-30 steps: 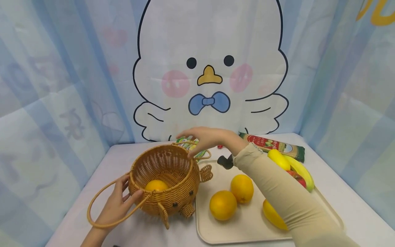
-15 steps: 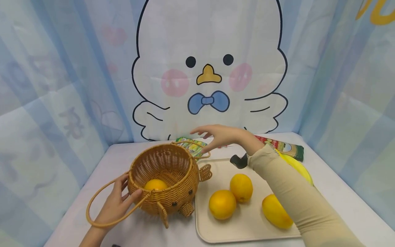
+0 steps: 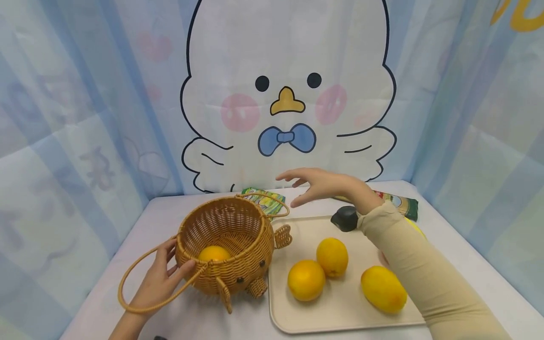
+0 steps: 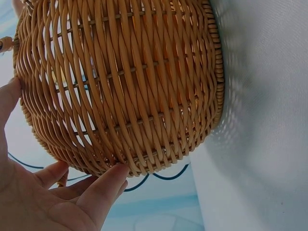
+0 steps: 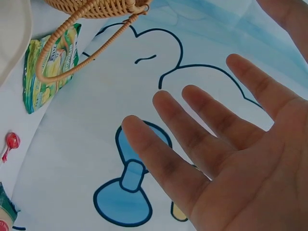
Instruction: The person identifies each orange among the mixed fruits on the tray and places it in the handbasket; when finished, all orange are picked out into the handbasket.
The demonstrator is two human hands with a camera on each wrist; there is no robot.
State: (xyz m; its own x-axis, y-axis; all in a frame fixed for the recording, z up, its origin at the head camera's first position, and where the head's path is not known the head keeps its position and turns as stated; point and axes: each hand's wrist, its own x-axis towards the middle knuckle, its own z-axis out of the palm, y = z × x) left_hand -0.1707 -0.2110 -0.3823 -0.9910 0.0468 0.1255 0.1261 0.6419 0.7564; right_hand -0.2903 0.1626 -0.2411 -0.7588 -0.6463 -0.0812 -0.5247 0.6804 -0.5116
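A round wicker basket (image 3: 250, 257) with animal features and two loop handles stands on the table, with an orange (image 3: 214, 254) inside. My left hand (image 3: 155, 281) holds its left side, thumb at the rim, below one handle. In the left wrist view, fingertips (image 4: 113, 180) press the woven wall. My right hand (image 3: 320, 184) hovers in the air right of the basket, fingers parted, holding nothing; its palm and spread fingers show in the right wrist view. On the beige tray (image 3: 297, 245) beside the basket lie two oranges (image 3: 306, 280) and a yellow mango-like fruit (image 3: 384, 289).
A green packet (image 3: 272, 202) lies behind the basket's far handle. A long package (image 3: 399, 203) sits at the back right, partly hidden by my right arm. A small red candy (image 5: 13, 140) lies near the packet. Patterned curtain (image 3: 289, 56) encloses the table's back and sides.
My right hand has drawn back from above the basket's far rim, moving right and slightly up. The left hand and basket have stayed in place.
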